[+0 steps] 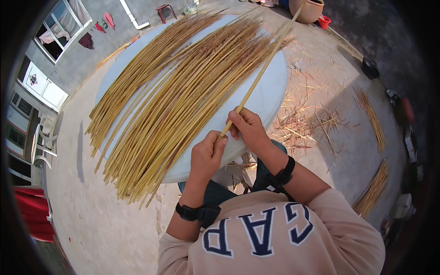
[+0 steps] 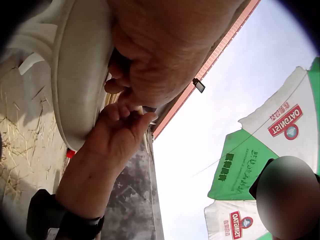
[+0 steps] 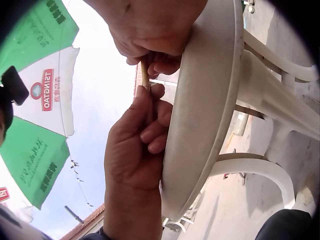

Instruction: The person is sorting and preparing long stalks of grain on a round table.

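"Grey wall (image 1: 75, 68) sits far off at ten o'clock. Going right, what comes next?"

"White counter (image 1: 267, 96): small pile (image 1: 146, 68) first, then the big pile (image 1: 176, 110), whose thick ends reach about eight o'clock from the left hand (image 1: 206, 153)."

"And that hand?"

"Pinching the stalk (image 1: 261, 73) at its near end, thumb against curled fingers, by the counter's near edge."

"How does the stalk lie?"

"Long axis toward one o'clock, over the counter's right side, its far end crossing in front of the pot (image 1: 312, 11). How high it hangs, I can't tell."

"Right hand (image 1: 250, 130)?"

"At two o'clock from the left, pinching too, just farther up. So the left is nearer the near end; the right has the long free length beyond it."

"Room to move?"

"Tight toward ten, I'd judge: the big pile crowds there. More toward three: past the rim comes floor with loose straw (image 1: 311, 121), then two bundles, one (image 1: 372, 120) at three, another (image 1: 371, 190) at four, both well apart from the hands."
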### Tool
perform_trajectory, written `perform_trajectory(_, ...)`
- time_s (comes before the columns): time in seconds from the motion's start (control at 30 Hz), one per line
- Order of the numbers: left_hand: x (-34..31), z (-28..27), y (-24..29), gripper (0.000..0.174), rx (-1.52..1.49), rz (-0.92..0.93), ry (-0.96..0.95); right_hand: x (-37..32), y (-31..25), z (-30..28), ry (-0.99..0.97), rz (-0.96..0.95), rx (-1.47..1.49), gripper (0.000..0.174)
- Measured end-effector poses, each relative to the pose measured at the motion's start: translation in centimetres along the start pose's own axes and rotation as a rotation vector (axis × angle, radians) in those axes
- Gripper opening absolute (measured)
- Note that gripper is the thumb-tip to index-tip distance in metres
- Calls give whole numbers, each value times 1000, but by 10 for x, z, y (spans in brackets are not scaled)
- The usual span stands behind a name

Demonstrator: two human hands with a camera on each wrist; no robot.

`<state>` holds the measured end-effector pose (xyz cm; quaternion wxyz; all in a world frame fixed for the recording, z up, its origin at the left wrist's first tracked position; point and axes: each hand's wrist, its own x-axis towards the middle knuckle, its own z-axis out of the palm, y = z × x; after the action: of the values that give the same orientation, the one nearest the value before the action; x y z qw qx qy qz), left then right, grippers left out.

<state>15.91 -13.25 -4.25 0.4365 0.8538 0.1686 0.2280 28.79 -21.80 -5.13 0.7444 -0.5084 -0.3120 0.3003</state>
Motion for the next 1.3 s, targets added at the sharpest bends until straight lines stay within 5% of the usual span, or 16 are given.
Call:
perform_trajectory(0.27, -7, -2, -3, 24, -96, 20, 23, -14, -8, 10, 186, 84, 37, 30)
perform_trajectory(0.7, -11, -9, -7, 30, -502, 52, -79, -25, -13, 16, 93, 44, 85, 34)
perform_trajectory(0.87, -13, -11, -9, 31, -566, -18, 18, -33, -29, 9, 38, -2, -7, 33)
perform_trajectory(1.13, 12, -43, 34, 31, -329, 19, 307, -58, -72, -7, -390, -196, -275, 27)
perform_trajectory(1.3, 48, -76, 63, 50, -303, 65, 350, -66, -71, -7, -599, -465, -467, 16)
